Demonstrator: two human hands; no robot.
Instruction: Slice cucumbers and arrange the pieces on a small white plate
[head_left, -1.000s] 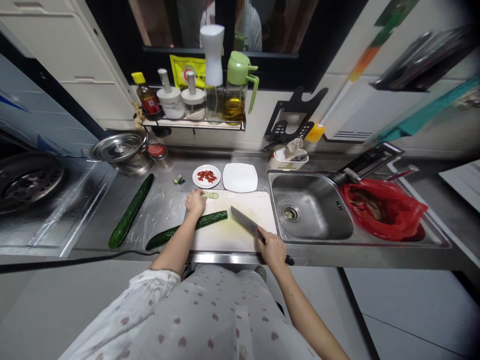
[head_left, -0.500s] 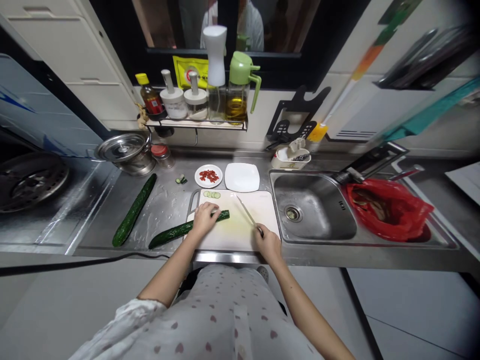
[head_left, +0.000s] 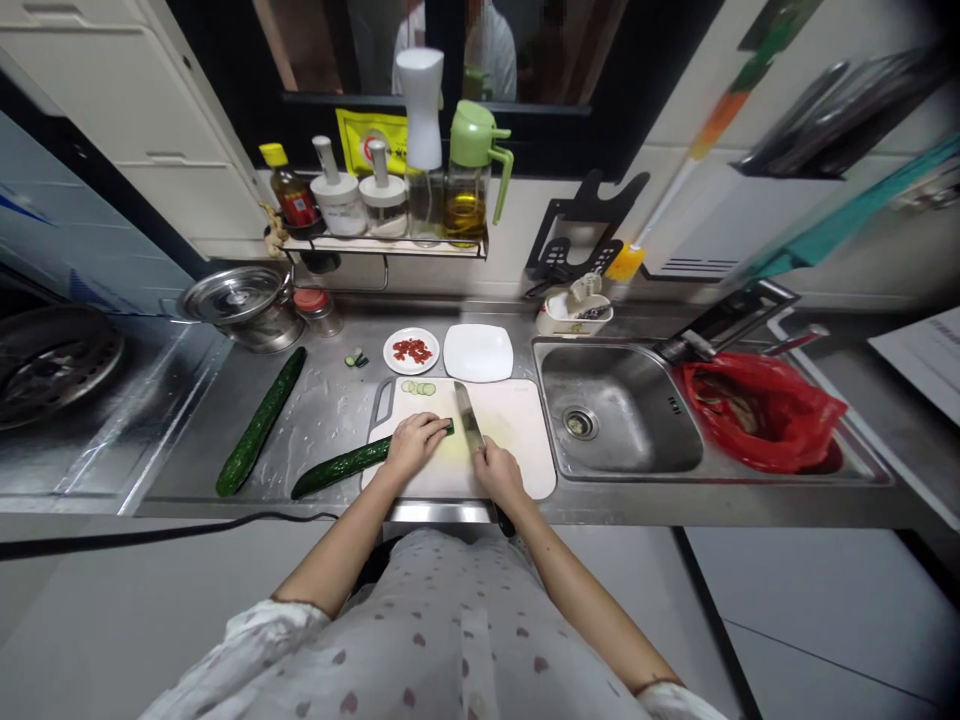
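Note:
My left hand [head_left: 415, 442] is closed over a dark green cucumber [head_left: 341, 468] near its cut right end. The cucumber lies partly on the white cutting board [head_left: 517, 430], its other end reaching onto the steel counter. In my right hand [head_left: 498, 470] is a knife [head_left: 467, 414], its blade pointing away from me just right of the cucumber's cut end. Whether blade and cucumber touch I cannot tell. Several thin cucumber slices [head_left: 418, 388] overlap at the board's far left. A second, whole cucumber [head_left: 262, 422] lies on the counter to the left.
Behind the board stand a plate of chopped red pieces [head_left: 411, 351] and a white square plate [head_left: 478, 352]. Cucumber scraps [head_left: 355, 358] lie to their left. A sink [head_left: 622, 420] is on the right, with a red bag [head_left: 761, 410] beyond it. A lidded pot [head_left: 244, 305] stands back left.
My right hand has moved left with the knife, bringing the blade beside the cucumber's cut end and turning it more upright in view. My left hand has slid closer to that end.

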